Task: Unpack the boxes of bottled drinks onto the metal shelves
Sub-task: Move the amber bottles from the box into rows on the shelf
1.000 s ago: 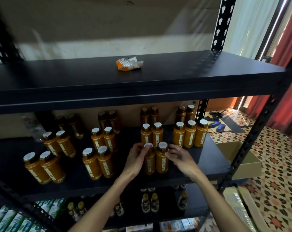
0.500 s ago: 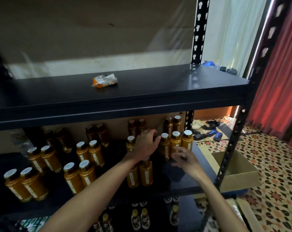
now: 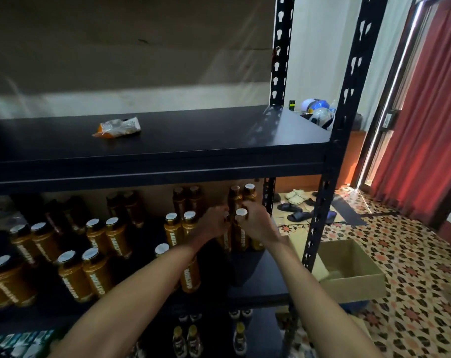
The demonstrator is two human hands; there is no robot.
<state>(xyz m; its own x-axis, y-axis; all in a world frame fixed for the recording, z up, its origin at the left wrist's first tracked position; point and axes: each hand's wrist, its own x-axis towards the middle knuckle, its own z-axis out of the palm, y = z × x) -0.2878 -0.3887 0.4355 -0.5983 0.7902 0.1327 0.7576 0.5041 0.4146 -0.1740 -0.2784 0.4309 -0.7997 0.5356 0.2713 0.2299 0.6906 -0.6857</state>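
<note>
Reaches into middle shelf (image 3: 258,280) of black metal rack with both arms, toward right rear. Grips amber bottle pair (image 3: 241,237) standing upright there: left hand (image 3: 215,224) curled over left bottle's top, cap hidden under fingers; right hand (image 3: 259,224) wrapped round right bottle's shoulder, white cap showing between the hands. Just behind the pair, rear bottles (image 3: 245,195) against back panel. Across rest of same shelf, further amber bottles (image 3: 98,236) upright in twos, rows running left. On top shelf (image 3: 193,151), a crumpled orange-and-clear wrapper (image 3: 117,127). On shelf below, smaller bottles (image 3: 188,337), partly hidden by arms. On patterned floor right of rack, open cardboard box (image 3: 353,275); sandals (image 3: 295,202) further back; red curtain (image 3: 426,112) far right.
</note>
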